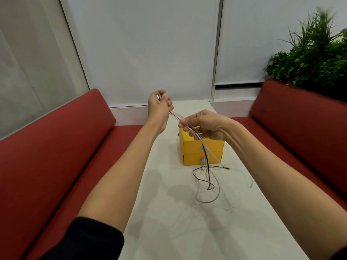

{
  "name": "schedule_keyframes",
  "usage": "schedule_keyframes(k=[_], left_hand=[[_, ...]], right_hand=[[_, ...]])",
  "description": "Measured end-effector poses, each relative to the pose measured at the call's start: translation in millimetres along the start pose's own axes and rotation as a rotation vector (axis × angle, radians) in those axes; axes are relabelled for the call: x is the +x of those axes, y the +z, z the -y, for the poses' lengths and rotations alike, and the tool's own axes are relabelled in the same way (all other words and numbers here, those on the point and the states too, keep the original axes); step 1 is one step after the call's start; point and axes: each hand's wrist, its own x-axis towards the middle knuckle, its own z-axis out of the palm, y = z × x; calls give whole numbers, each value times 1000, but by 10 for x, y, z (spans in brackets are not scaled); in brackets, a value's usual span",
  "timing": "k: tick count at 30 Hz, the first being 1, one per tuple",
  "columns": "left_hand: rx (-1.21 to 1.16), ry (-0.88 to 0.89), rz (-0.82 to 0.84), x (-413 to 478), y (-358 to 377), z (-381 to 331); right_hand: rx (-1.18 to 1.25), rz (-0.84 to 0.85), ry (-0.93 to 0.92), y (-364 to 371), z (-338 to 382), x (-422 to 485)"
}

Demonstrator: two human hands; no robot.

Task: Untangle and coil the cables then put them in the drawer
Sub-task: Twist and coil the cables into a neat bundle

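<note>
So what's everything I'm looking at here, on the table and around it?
cables: at least two, exact count unclear, black and pale grey, tangled, strung between both hands and trailing onto the table
drawer box: one, yellow, two closed drawers, on the table
drawer pulls: two, blue, box front
table: one, white, centre
benches: two, red, either side of the table
plant: one, green, behind the right bench
blinds: two, white, back wall
left hand: one, raised, grips the cables
right hand: one, pinches the cables above the box
</note>
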Motion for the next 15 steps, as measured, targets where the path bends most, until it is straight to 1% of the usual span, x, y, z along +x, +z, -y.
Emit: schedule_keyframes(k=[5,8,11,15], left_hand=[[-86,-126,-143,84,-207,401],[-137,-172,-259,140,-320,492],[-187,-180,-368,225,-487,484],[-239,-181,-443,255,-621,512]], right_hand=[[-25,-46,116,-58,-294,-34],[-40,-52,113,-116,-384,-129],[-81,-77,97,-230,-409,-260],[-111,-92,90,-344,-447,-359]])
